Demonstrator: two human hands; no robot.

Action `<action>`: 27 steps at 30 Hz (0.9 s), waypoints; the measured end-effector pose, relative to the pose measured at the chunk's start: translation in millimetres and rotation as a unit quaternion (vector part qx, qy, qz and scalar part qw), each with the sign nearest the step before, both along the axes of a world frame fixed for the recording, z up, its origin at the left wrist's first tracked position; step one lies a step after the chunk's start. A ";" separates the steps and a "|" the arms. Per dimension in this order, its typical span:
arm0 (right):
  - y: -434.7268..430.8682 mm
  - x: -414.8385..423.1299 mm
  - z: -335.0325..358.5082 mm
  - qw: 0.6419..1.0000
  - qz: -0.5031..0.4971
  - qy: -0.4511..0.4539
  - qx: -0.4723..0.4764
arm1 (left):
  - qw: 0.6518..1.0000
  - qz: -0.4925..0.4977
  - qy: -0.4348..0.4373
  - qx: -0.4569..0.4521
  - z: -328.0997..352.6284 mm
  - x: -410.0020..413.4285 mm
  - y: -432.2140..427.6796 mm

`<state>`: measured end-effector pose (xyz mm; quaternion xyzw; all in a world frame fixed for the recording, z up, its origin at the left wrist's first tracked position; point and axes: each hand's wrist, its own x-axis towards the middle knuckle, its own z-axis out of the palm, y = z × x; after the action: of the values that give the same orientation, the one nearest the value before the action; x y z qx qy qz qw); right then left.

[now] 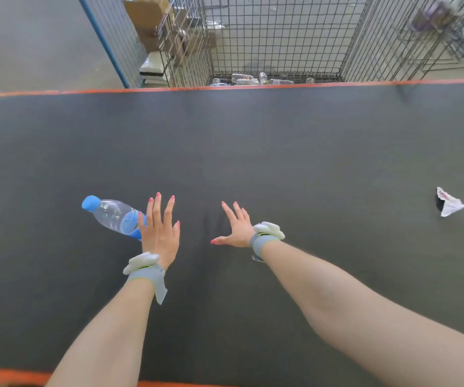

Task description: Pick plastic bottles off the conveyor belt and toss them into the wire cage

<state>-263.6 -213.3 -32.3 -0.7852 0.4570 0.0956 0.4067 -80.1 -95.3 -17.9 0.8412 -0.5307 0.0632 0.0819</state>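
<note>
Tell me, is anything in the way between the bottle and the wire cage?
Nothing visible. The bottle lies by the open left hand, and the conveyor belt between it and the wire cage is bare. A crumpled paper scrap sits far off to the right, out of that path.

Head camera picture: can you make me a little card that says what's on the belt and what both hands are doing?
belt: dark grey conveyor belt with orange edges
bottle: clear plastic bottle with blue cap and blue label, lying on its side, cap pointing left
left hand: fingers straight, over the bottle's bottom end; contact unclear
right hand: open, fingers spread, holding nothing
paper: crumpled white paper scrap, far right
cage: black wire cage beyond the belt, clear bottles inside
</note>
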 end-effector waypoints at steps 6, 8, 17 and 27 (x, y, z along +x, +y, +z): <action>38.0 45.2 19.5 0.998 -0.001 -0.057 0.033 | 0.997 -0.063 -0.025 -0.045 14.3 5.5 33.4; 50.3 65.3 22.5 0.997 0.034 -0.062 0.022 | 0.998 0.033 0.033 -0.047 12.0 10.0 46.5; 78.3 142.3 18.6 0.992 0.092 -0.080 0.026 | 0.870 0.159 0.455 -0.105 -6.1 53.8 52.4; 7.0 112.4 2.6 1.000 0.006 0.008 -0.021 | 0.899 0.125 0.416 -0.060 -5.9 28.1 -34.0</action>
<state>-151.2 -206.3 -29.7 -0.7958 0.4571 0.0946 0.3858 -52.0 -129.3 -23.8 0.8440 -0.3338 -0.2512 0.3365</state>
